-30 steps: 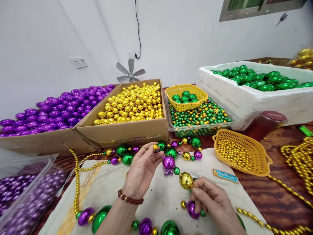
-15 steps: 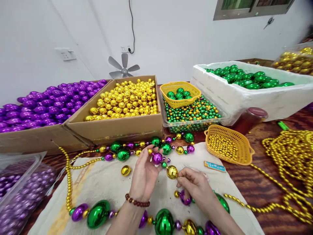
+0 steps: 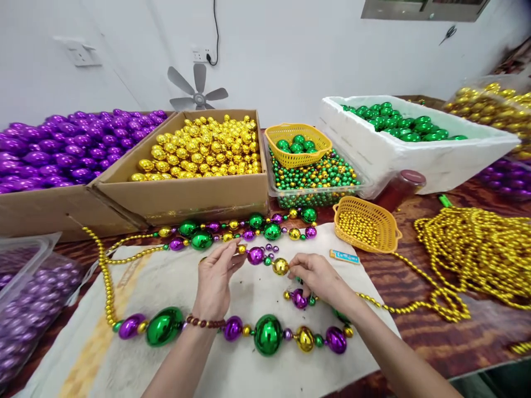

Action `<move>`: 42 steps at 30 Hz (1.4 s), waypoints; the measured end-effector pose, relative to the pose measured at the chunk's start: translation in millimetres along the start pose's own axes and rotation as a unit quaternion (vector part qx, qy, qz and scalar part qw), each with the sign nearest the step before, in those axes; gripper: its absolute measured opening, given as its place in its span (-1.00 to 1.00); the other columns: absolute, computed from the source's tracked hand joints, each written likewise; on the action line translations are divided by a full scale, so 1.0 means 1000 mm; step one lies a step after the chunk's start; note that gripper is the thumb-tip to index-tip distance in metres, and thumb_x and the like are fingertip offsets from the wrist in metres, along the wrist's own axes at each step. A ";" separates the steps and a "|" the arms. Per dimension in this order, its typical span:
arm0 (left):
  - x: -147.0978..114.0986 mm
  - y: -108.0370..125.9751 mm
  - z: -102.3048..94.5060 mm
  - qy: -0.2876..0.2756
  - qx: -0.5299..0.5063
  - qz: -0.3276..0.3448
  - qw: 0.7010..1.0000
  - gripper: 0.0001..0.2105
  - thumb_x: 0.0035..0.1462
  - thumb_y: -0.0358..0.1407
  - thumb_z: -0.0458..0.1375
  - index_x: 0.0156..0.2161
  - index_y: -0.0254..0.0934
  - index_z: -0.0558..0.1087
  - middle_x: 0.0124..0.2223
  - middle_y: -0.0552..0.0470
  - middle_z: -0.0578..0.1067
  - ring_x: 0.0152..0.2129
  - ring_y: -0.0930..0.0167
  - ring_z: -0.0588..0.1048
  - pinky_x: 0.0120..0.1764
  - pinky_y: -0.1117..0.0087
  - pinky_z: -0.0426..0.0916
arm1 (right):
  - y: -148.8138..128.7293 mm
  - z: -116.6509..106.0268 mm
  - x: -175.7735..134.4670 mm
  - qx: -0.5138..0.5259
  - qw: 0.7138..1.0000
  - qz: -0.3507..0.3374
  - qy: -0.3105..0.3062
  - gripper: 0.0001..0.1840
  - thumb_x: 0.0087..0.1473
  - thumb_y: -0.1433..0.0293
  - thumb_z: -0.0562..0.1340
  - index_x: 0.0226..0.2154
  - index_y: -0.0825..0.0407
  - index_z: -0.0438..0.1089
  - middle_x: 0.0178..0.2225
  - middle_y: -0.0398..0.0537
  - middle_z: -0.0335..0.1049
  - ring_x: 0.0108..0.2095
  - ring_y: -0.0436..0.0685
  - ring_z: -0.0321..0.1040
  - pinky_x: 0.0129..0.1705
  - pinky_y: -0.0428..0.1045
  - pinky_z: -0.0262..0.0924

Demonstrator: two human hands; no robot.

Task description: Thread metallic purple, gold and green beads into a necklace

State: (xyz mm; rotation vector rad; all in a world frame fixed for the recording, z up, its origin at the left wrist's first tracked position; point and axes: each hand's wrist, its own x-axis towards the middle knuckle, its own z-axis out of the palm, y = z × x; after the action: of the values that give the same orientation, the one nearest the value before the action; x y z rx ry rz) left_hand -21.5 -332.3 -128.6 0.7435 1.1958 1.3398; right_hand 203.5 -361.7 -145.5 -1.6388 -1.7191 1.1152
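A short bead strand hangs level between my hands over the white cloth (image 3: 136,287). It runs from a small gold bead through a purple bead (image 3: 255,255) and a small green bead to a gold ball (image 3: 281,266). My left hand (image 3: 215,276), a brown bead bracelet at its wrist, pinches the strand's left end by the small gold bead (image 3: 241,249). At the gold ball's right side, the fingers of my right hand (image 3: 317,276) are closed on the strand. Below that hand lies a purple bead (image 3: 299,299) with smaller beads. Several tiny purple beads (image 3: 269,249) rest behind the strand.
A long necklace with big green beads (image 3: 267,334) crosses the front of the cloth; another bead strand (image 3: 202,240) lies behind. Cardboard boxes (image 3: 186,196), a foam box (image 3: 373,149), a yellow basket (image 3: 367,224) and gold bead strings (image 3: 477,254) surround the cloth.
My left hand has slid leftward from behind the purple bead to the strand's end, and now covers most of the loose gold bead. My right hand stays at the gold ball. The view has shifted.
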 end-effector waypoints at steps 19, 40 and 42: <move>-0.021 0.002 -0.017 -0.004 0.118 0.134 0.984 -0.81 0.05 -0.22 0.28 -0.24 -0.24 0.62 -0.33 -0.01 0.56 -0.40 0.41 0.47 -0.29 0.44 0.39 | -0.068 0.011 0.039 -0.290 0.951 -0.110 -0.003 -0.81 0.14 0.40 0.18 -0.31 -0.07 0.54 -0.39 -0.08 0.56 -0.30 0.17 0.46 -0.35 -0.05 0.08; -0.017 -0.014 -0.035 0.000 0.155 0.130 0.979 -0.75 0.11 -0.16 0.22 -0.18 -0.25 0.57 -0.30 -0.01 0.56 -0.40 0.40 0.52 -0.26 0.40 0.43 | -0.010 -0.038 0.011 -0.288 0.945 -0.139 0.067 -0.66 0.04 0.65 0.10 -0.25 0.02 0.49 -0.28 -0.11 0.53 -0.17 0.11 0.41 -0.11 -0.03 0.13; -0.018 -0.015 -0.036 -0.001 0.159 0.132 0.978 -0.75 0.11 -0.16 0.22 -0.17 -0.25 0.57 -0.28 -0.01 0.56 -0.38 0.40 0.52 -0.25 0.40 0.43 | -0.007 -0.040 0.011 -0.265 0.950 -0.148 0.080 -0.64 0.10 0.62 0.07 -0.12 0.07 0.43 -0.22 -0.06 0.51 -0.18 0.08 0.41 -0.12 -0.06 0.17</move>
State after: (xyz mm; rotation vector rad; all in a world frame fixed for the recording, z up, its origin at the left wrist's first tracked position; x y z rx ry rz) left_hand -47.0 -359.4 -148.9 1.1648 1.3627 1.3749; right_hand 231.2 -341.7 -120.3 -1.6272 -2.1837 0.3837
